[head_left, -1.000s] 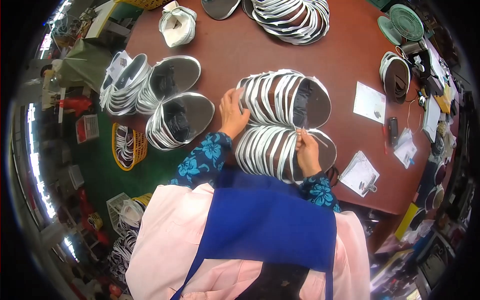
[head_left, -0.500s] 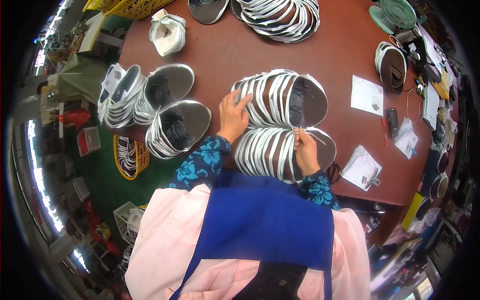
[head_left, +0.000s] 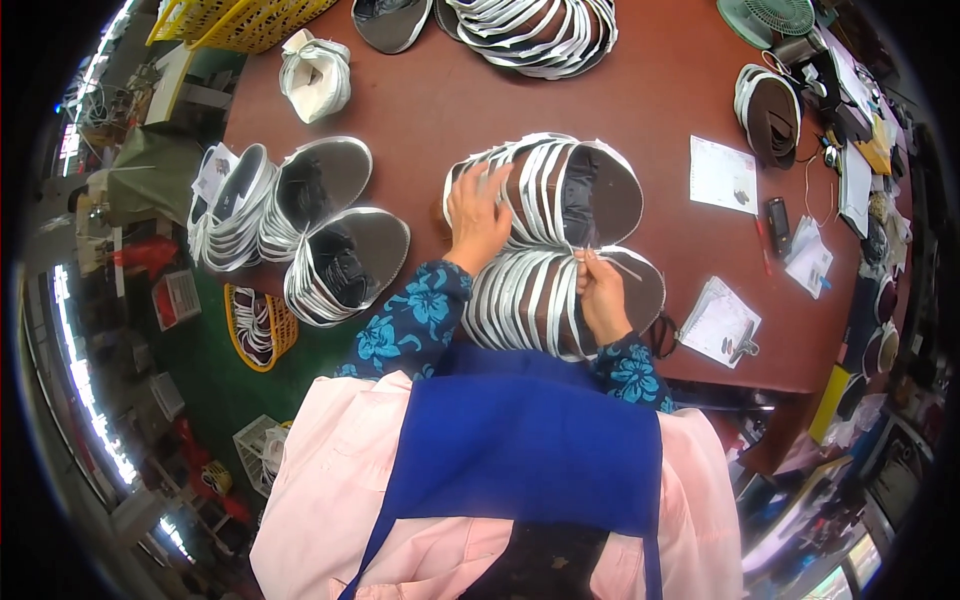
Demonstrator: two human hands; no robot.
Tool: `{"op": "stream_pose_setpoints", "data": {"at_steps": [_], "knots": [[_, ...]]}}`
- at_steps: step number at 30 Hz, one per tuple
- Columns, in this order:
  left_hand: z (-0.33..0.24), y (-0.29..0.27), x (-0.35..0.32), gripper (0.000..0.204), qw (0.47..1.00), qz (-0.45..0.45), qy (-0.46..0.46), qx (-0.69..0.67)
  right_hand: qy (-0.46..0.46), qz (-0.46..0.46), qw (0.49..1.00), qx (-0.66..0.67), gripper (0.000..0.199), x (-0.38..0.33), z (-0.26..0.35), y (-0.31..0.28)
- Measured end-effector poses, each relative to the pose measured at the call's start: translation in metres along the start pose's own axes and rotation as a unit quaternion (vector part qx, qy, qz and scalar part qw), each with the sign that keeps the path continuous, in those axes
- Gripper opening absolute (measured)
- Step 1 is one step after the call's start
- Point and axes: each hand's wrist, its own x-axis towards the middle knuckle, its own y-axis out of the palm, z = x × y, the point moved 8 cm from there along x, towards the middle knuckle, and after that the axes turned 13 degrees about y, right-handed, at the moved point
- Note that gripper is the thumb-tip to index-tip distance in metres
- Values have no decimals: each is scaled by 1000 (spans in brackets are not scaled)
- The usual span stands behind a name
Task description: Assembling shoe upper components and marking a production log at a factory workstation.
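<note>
Two fanned stacks of brown shoe uppers with white edges lie side by side on the table in front of me, the far stack (head_left: 545, 185) touching the near stack (head_left: 515, 305) along the middle. My left hand (head_left: 477, 217) rests with spread fingers on the left end of the far stack. Where the stacks meet, my right hand (head_left: 602, 297) is closed in a pinch on a thin pale cord (head_left: 626, 271), whose end sticks out to the right over the near stack. How the cord runs beneath my fingers is hidden.
To the left on the reddish-brown table (head_left: 420, 110) stand more bundled uppers (head_left: 340, 255) and a white fabric roll (head_left: 315, 80). Another stack (head_left: 535, 35) lies at the far edge. Papers (head_left: 724, 175), a clipboard (head_left: 720, 322) and a dark phone-like object (head_left: 778, 224) lie right.
My left hand has shifted slightly away from me over the far stack, its fingers more spread. My right hand keeps its pinch at the join. The whole view has shifted a little.
</note>
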Motion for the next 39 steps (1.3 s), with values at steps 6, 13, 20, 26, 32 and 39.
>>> {"op": "stream_pose_setpoints", "data": {"at_steps": [6, 13, 20, 26, 32, 39], "knots": [[-18, 6, 8, 69, 993, 68, 93, 13, -6, 1, 1000, -2, 25, 0, -1, 0], [-19, 0, 11, 51, 994, 45, 86, 47, -3, 3, 1000, 2, 27, 1, -2, -3], [-21, 16, 20, 32, 998, 11, 56, 35, 0, -24, 1000, 8, 26, 1, -4, -5], [-26, 21, 28, 32, 998, 21, 43, 33, -23, 11, 1000, -7, 26, -4, -3, 4], [-50, 22, 28, 43, 995, 12, 91, 25, -58, 9, 997, -45, 26, -13, 5, 6], [-134, 45, 8, 33, 894, 258, 323, -175, -86, 57, 989, -107, 27, -9, 5, 4]]}}
